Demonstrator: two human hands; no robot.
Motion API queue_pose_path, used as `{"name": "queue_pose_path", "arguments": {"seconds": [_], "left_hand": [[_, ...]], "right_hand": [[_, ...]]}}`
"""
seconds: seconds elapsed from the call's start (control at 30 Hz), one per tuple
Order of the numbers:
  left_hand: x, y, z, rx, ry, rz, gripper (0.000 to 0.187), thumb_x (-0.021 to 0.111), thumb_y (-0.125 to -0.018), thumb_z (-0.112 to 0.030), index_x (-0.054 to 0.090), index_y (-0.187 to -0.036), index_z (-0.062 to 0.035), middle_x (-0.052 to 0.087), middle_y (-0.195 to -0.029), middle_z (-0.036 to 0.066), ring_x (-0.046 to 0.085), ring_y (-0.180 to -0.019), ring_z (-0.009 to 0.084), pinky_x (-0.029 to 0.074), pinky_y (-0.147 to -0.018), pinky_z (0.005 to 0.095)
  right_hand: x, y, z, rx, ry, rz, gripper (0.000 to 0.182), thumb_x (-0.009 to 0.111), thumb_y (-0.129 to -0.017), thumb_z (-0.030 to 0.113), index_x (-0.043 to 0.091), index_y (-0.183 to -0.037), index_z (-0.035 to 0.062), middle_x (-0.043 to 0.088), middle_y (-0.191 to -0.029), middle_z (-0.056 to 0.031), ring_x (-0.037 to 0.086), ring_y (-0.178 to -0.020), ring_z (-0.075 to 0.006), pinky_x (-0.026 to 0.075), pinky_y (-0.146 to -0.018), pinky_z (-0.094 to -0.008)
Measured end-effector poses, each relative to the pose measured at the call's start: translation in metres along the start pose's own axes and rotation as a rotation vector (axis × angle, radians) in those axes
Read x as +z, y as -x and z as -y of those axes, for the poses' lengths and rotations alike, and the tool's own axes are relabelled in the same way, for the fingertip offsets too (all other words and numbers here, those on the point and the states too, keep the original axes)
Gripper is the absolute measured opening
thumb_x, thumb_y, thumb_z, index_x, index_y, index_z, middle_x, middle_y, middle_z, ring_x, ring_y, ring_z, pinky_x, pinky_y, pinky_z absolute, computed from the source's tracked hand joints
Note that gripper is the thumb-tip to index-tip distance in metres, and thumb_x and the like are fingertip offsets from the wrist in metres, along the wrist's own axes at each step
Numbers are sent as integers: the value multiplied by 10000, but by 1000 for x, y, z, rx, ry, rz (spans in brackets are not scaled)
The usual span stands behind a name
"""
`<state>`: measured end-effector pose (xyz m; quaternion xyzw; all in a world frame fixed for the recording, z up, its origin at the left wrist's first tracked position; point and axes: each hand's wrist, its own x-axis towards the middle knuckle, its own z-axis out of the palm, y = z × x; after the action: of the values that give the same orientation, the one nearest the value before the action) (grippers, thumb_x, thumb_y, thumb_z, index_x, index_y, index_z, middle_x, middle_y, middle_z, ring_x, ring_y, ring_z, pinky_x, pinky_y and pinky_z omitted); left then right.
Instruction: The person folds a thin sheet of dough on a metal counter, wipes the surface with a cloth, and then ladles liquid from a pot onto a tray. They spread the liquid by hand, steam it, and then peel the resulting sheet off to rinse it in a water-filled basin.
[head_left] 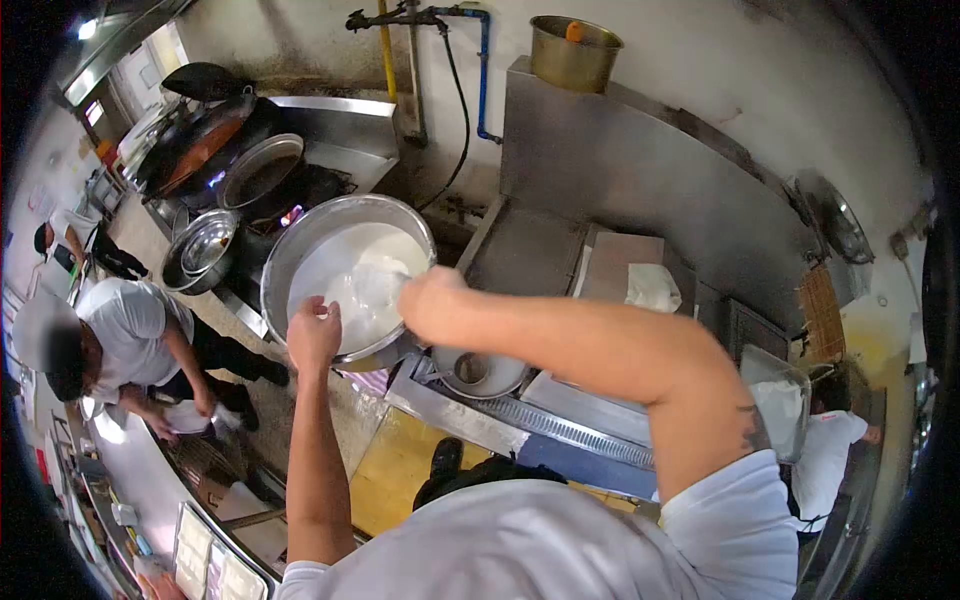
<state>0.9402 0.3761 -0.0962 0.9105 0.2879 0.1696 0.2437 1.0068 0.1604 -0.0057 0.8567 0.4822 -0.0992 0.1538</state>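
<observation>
A large round metal pot (425,232) holds white liquid (335,250), with a blurred, whitish, see-through shape (378,288) in it. My left hand (314,335) is closed at the near left rim of the pot, fingers curled over the edge. My right hand (432,303) is closed in a fist above the pot's right side, right beside the blurred shape. What it grips is hidden by the fingers and smeared by motion.
Woks and pans (262,170) stand on the lit stove at left. A pan with a ladle (470,370) sits below my right forearm. Left, a co-worker (130,330) bends over a counter. A brass-coloured pot (575,55) stands on the back ledge.
</observation>
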Motion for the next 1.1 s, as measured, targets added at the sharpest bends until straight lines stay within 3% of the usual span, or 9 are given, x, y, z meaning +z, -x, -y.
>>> {"name": "queue_pose_path", "arguments": {"seconds": [0.23, 0.27, 0.47, 0.57, 0.67, 0.77, 0.8, 0.97, 1.1], "left_hand": [[-3, 3, 2, 4, 108, -19, 368, 684, -887, -328, 720, -1165, -90, 766, -1052, 102, 715, -995, 342, 550, -878, 432], [-1, 1, 5, 10, 94, -23, 355, 683, -888, -325, 723, -1162, -103, 767, -1046, 95, 714, -994, 338, 550, -877, 433], [-4, 3, 7, -16, 155, -6, 356, 674, -893, -317, 715, -1183, -115, 764, -1056, 88, 710, -998, 343, 547, -882, 433], [-4, 2, 6, -25, 138, 33, 363, 675, -895, -320, 710, -1192, -115, 758, -1082, 88, 709, -1001, 347, 547, -881, 438], [-3, 3, 8, -7, 105, 39, 372, 682, -893, -319, 702, -1204, -115, 753, -1100, 94, 708, -1002, 350, 546, -878, 442], [-4, 4, 6, 11, 104, 27, 376, 689, -890, -310, 696, -1209, -113, 751, -1106, 102, 708, -1002, 350, 546, -873, 444], [-5, 4, 5, 12, 107, 20, 376, 690, -889, -307, 695, -1210, -112, 750, -1107, 104, 708, -1002, 351, 546, -871, 444], [-5, 3, 7, 19, 126, 23, 368, 693, -887, -299, 698, -1198, -104, 751, -1098, 107, 711, -997, 344, 545, -864, 440], [-3, 2, 7, 23, 140, 10, 363, 689, -889, -298, 699, -1191, -98, 753, -1084, 106, 709, -995, 340, 544, -864, 435]], "right_hand": [[-96, -21, -23, -65, -21, 383, 204, 645, -792, 108, 784, -892, -3, 753, -928, -217, 734, -834, -349, 572, -702, -474], [-94, -30, -28, -200, 120, 488, 189, 643, -783, 103, 782, -854, -4, 747, -865, -221, 722, -791, -353, 559, -687, -481], [-34, 5, 25, 66, -369, -7, 196, 639, -804, 82, 758, -923, -18, 738, -925, -227, 736, -860, -385, 601, -731, -467], [8, -4, 60, 162, -188, -107, 184, 644, -870, 124, 787, -956, 46, 741, -1024, -186, 734, -1003, -295, 615, -765, -403], [31, -6, 65, 273, -28, -226, 241, 656, -856, 116, 719, -1019, -50, 737, -965, -191, 754, -845, -301, 617, -718, -398], [18, -2, 32, 138, -69, -80, 220, 650, -865, 109, 741, -1013, -26, 731, -996, -195, 750, -906, -300, 617, -753, -399], [-4, -3, 26, 178, -120, 81, 174, 673, -859, 108, 791, -974, 53, 759, -1052, -142, 734, -1024, -278, 610, -785, -412], [-86, -12, -5, 3, -26, 333, 207, 633, -786, 59, 769, -906, -41, 753, -961, -214, 747, -882, -325, 594, -720, -453], [-95, -32, -10, -92, 38, 588, 196, 633, -764, 77, 759, -806, -68, 741, -826, -226, 735, -751, -330, 569, -626, -478]]}}
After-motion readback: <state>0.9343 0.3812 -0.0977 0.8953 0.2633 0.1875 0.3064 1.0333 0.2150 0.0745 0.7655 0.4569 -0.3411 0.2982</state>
